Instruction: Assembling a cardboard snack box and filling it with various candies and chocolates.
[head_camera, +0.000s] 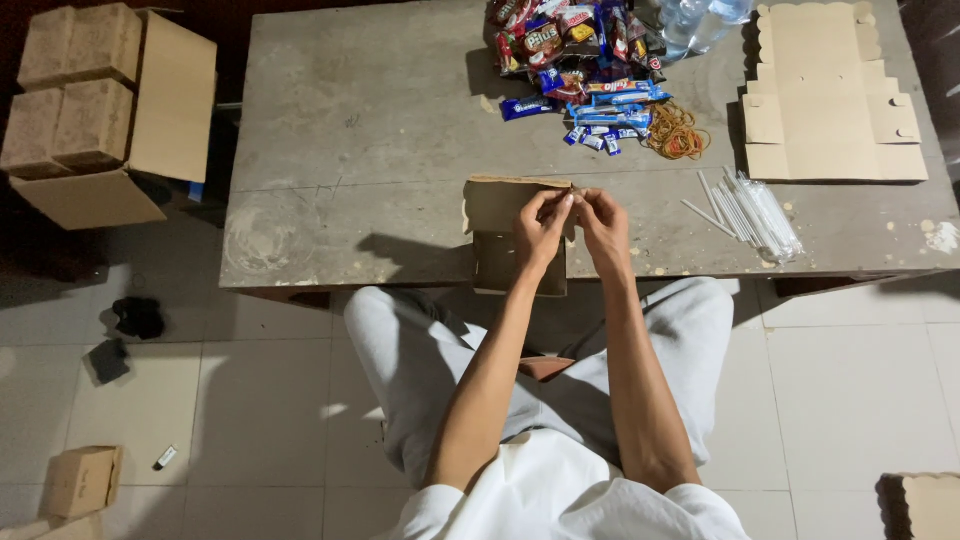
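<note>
While at table edge, cardboard box (505, 228) under both hands.

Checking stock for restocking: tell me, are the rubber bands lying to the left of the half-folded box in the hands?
No, the rubber bands lie up and right of the box, beside the snack packets.

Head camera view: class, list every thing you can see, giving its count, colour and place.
Small box: one, brown card, table's near edge, both hands on its flap.
Table: one, grey, centre.
Snack packets: a heap, red and blue, far side.
Rubber bands: a pile, tan, beside packets.
Straws: a bundle, clear-wrapped, right.
Flat box blanks: a stack, tan, far right.
Carton of folded boxes: one, brown, floor left.
Left hand, right hand: pinching the flap.
</note>
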